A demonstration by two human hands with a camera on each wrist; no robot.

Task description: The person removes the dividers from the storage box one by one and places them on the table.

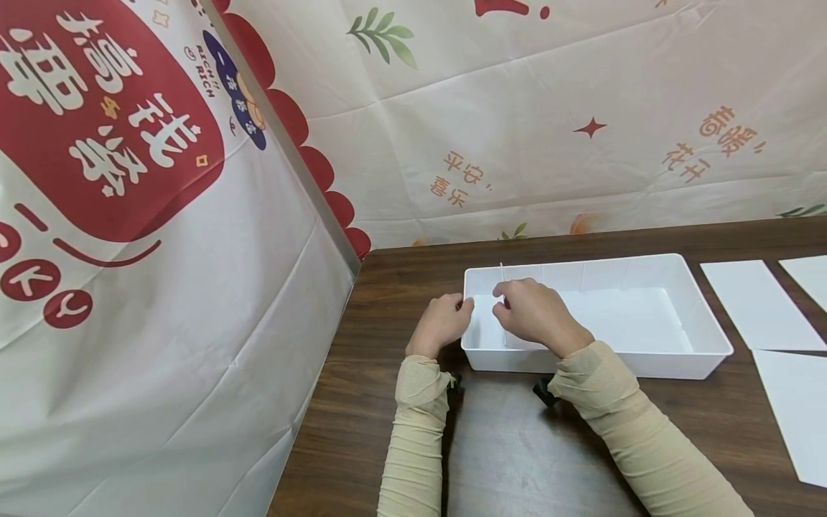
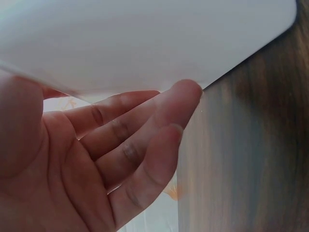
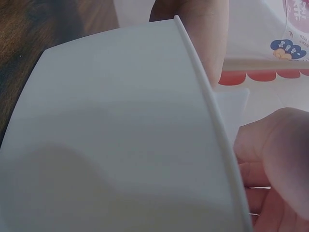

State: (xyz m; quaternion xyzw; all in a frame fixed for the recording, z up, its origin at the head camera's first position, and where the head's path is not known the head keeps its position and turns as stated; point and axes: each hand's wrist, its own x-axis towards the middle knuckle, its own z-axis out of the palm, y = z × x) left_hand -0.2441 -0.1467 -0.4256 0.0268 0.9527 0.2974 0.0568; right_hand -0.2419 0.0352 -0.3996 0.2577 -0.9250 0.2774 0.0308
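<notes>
A shallow white plastic tray sits on the wooden table. My left hand grips its left end wall; in the left wrist view the fingers of that hand lie against the wall's outer side and the thumb reaches up to the rim. Inside the tray's left part, a thin white divider panel stands upright, crosswise, its top poking above the rim. My right hand pinches this panel between thumb and index finger. The fingertips are partly hidden behind the tray wall in the right wrist view.
White sheets or panels lie on the table right of the tray. A printed white cloth hangs behind the table, and another printed cloth hangs at the left. A grey patch covers the table between the forearms.
</notes>
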